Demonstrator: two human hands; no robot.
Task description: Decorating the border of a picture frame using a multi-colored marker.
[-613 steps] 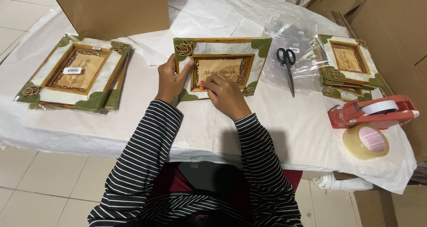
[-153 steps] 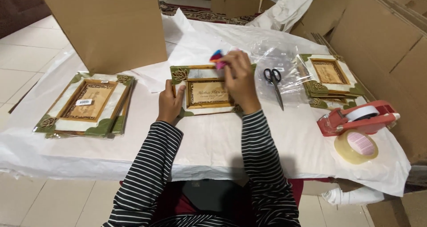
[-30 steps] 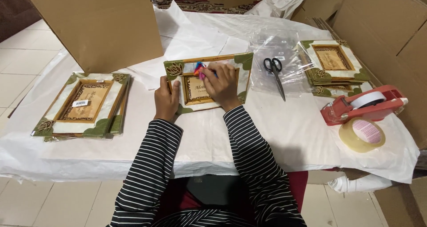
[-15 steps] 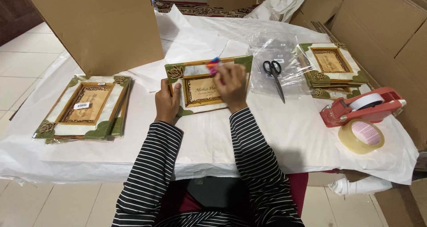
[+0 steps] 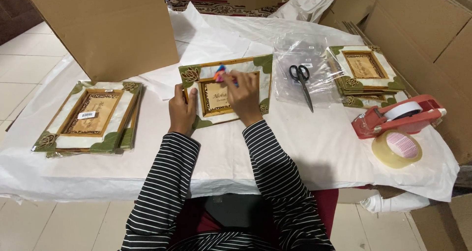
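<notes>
A wooden picture frame (image 5: 260, 66) with green leaf corners lies flat in the middle of the table. My left hand (image 5: 182, 110) presses on its left edge, fingers closed on the frame's side. My right hand (image 5: 243, 96) rests over the frame's centre panel and holds a small pink, orange and blue object (image 5: 220, 74) against the upper inner border. My striped sleeves cover the table's near edge.
A stack of similar frames (image 5: 88, 115) lies at the left, another stack (image 5: 366, 71) at the right. Scissors (image 5: 302, 83) lie on clear plastic bags (image 5: 300, 49). A red tape dispenser (image 5: 398, 115) and a tape roll (image 5: 397, 148) sit at the right. A large cardboard box (image 5: 108, 27) stands behind.
My right hand with the small coloured object has slid from the frame's top edge down and slightly left onto the upper inner border. My left hand has stayed on the left edge.
</notes>
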